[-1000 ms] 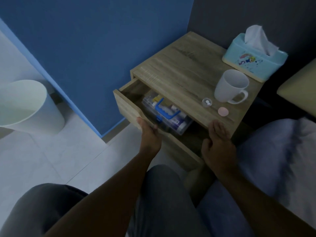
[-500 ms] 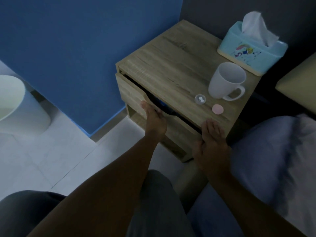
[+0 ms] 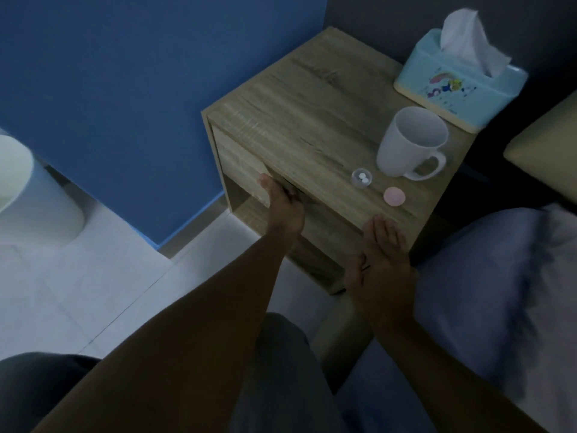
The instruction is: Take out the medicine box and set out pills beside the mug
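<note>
Apparently two pills (image 3: 361, 180), one mug (image 3: 406, 142); left hand (image 3: 282, 204) grips drawer (image 3: 246, 175), right hand (image 3: 379, 260) open.

arms: bare, sleeveless | left hand (image 3: 285, 210) | right hand (image 3: 379, 267) | trousers (image 3: 281, 376): grey

A white mug (image 3: 409, 144) stands upright on the wooden surface (image 3: 299, 120), mouth open and handle turned toward the front edge. Just beside it, nearer the front, sits a small clear cup (image 3: 361, 178) holding two white pills (image 3: 362, 177). A flat pink round lid (image 3: 394, 196) lies close by, apart from both.
</note>
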{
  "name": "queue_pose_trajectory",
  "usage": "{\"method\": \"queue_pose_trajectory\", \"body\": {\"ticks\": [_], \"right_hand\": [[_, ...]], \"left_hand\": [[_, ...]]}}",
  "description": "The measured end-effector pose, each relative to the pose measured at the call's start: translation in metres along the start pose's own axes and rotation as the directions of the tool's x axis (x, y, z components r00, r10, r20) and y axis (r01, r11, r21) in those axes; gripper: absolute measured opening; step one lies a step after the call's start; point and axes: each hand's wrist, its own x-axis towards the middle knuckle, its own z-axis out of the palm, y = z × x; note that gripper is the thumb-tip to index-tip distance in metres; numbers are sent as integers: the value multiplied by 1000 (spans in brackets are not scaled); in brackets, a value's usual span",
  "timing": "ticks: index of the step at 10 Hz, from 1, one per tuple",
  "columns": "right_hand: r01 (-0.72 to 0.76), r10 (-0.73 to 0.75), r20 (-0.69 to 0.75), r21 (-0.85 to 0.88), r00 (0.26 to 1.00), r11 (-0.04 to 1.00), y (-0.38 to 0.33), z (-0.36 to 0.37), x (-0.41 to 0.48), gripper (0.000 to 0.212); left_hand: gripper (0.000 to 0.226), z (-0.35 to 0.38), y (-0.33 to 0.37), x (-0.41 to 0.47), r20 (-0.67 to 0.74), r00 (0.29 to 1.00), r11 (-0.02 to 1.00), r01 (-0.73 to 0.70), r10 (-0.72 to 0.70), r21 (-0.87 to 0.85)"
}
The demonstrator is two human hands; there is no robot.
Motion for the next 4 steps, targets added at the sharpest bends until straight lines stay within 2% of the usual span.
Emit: {"method": "queue_pose_trajectory", "body": {"ticks": [1,2,3,4], "right_hand": [[-15,15,5,7,1000,1000,-3,-2,0,58],[-43,43,69,-13,997,999,-5,-8,1,62],[-39,47,169,-50,984,998,-8,-14,1,69],[-59,77,256,-75,964,995,-7,-16,4,74]], "left_hand": [[87,-1,5,1,12,999,1000,31,-31,-4],[88,-6,8,2,39,996,997,73,-74,27],[75,-19,9,-4,114,984,983,124,-140,134],[65,-30,10,-23,107,967,955,205,-232,213]]}}
